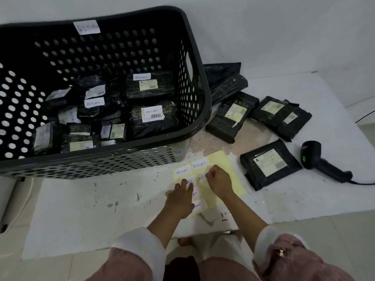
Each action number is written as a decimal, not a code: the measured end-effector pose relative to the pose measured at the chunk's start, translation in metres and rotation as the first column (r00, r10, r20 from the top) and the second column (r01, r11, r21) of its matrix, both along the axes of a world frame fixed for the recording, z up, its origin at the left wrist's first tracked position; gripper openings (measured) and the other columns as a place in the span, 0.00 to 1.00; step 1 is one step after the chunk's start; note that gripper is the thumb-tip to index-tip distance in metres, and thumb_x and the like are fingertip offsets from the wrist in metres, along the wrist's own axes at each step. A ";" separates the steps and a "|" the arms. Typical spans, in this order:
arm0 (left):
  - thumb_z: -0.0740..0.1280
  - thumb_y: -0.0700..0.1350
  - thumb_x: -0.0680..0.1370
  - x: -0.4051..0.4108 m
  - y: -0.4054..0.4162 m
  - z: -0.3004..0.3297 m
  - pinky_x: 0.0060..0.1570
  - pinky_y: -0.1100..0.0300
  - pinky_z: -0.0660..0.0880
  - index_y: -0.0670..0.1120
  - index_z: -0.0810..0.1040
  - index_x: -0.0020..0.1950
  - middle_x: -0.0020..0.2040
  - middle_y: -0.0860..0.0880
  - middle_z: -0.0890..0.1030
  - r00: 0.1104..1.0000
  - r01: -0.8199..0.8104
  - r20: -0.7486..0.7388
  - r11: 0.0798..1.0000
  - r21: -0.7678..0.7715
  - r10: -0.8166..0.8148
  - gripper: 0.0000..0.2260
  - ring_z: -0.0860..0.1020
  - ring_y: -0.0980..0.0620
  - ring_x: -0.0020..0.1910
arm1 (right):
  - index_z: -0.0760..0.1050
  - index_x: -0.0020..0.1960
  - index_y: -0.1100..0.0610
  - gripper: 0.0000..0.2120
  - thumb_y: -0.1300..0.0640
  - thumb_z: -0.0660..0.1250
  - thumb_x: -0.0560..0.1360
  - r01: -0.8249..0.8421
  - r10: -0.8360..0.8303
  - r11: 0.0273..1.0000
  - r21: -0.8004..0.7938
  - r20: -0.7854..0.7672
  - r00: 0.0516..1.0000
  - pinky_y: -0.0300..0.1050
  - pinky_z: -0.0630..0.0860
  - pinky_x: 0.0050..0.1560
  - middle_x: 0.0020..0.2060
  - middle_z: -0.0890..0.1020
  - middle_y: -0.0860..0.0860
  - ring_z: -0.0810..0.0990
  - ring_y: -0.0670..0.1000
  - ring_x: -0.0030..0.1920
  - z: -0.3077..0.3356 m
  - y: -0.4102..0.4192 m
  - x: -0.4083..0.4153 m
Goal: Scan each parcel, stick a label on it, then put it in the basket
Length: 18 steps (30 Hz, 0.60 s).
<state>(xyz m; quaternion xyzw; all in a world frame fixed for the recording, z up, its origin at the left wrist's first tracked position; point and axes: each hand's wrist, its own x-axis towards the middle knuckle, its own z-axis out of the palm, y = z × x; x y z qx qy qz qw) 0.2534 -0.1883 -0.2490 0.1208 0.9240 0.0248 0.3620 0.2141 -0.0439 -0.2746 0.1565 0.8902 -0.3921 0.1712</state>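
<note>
A yellow sheet (225,161) of white RETURN labels lies on the white floor in front of me. My left hand (180,196) presses its fingertips on the sheet's left part. My right hand (219,181) pinches the edge of one RETURN label (202,177) in the middle of the sheet. Right of the sheet lies a black parcel (269,164) with a white address slip. Several more black parcels (281,116) lie behind it. The black perforated basket (121,147) at the left holds several labelled parcels. A black scanner (322,162) lies at the far right.
The basket carries a RETURN tag (86,27) on its far wall. The scanner's cable (363,183) runs off to the right. A white wall stands behind the parcels. Tiled floor and my knees fill the bottom of the view.
</note>
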 end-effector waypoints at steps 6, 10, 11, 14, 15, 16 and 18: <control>0.61 0.52 0.80 -0.001 -0.002 0.003 0.62 0.49 0.70 0.45 0.48 0.78 0.76 0.46 0.51 1.000 0.025 -0.005 1.000 -0.005 -0.025 0.33 0.58 0.44 0.72 | 0.72 0.53 0.58 0.18 0.44 0.66 0.75 -0.141 0.143 0.959 0.245 0.006 0.990 0.47 0.73 0.46 0.51 0.73 0.53 0.73 0.54 0.53 -0.003 -0.019 0.005; 0.60 0.53 0.80 0.000 -0.003 0.003 0.63 0.49 0.69 0.45 0.46 0.78 0.76 0.46 0.50 0.999 0.048 -0.001 0.999 -0.013 -0.048 0.33 0.57 0.44 0.72 | 0.71 0.60 0.57 0.13 0.52 0.62 0.79 -0.177 0.191 0.877 0.446 0.015 0.982 0.49 0.72 0.50 0.58 0.73 0.54 0.72 0.56 0.59 -0.008 -0.034 0.003; 0.60 0.53 0.80 -0.001 -0.003 0.003 0.63 0.49 0.69 0.45 0.46 0.78 0.76 0.46 0.50 0.999 0.051 0.005 0.999 -0.016 -0.051 0.33 0.56 0.44 0.72 | 0.71 0.59 0.58 0.12 0.54 0.61 0.79 -0.170 0.182 0.881 0.442 0.015 0.983 0.49 0.72 0.50 0.58 0.73 0.54 0.72 0.56 0.59 -0.009 -0.034 0.002; 0.61 0.53 0.80 -0.002 -0.003 0.004 0.62 0.49 0.69 0.45 0.46 0.78 0.76 0.46 0.49 0.998 0.051 0.021 0.999 -0.020 -0.050 0.34 0.56 0.45 0.73 | 0.74 0.55 0.58 0.09 0.55 0.63 0.79 -0.129 0.129 0.940 0.315 0.020 0.991 0.49 0.72 0.49 0.56 0.75 0.54 0.73 0.57 0.58 -0.010 -0.027 -0.001; 0.61 0.53 0.80 -0.002 -0.003 0.004 0.62 0.49 0.69 0.46 0.46 0.78 0.76 0.46 0.49 0.999 0.048 0.026 0.999 -0.019 -0.048 0.34 0.55 0.45 0.73 | 0.75 0.52 0.58 0.07 0.55 0.64 0.78 -0.116 0.115 0.958 0.263 0.020 0.993 0.47 0.71 0.48 0.54 0.76 0.55 0.74 0.57 0.56 -0.010 -0.022 -0.002; 0.61 0.52 0.80 -0.001 -0.004 0.005 0.63 0.49 0.69 0.46 0.46 0.78 0.76 0.46 0.49 0.999 0.046 0.029 0.999 -0.020 -0.046 0.34 0.55 0.45 0.73 | 0.74 0.49 0.56 0.04 0.55 0.64 0.78 -0.105 0.105 0.972 0.211 0.016 0.994 0.45 0.70 0.47 0.51 0.77 0.54 0.76 0.57 0.53 -0.009 -0.016 -0.002; 0.61 0.52 0.80 -0.001 -0.003 0.005 0.64 0.48 0.68 0.45 0.45 0.78 0.77 0.46 0.48 0.998 0.052 0.033 0.998 -0.031 -0.051 0.34 0.54 0.44 0.73 | 0.71 0.43 0.55 0.05 0.56 0.66 0.77 -0.068 0.067 0.996 0.060 0.012 0.998 0.42 0.67 0.43 0.43 0.78 0.52 0.75 0.53 0.44 -0.009 0.001 -0.003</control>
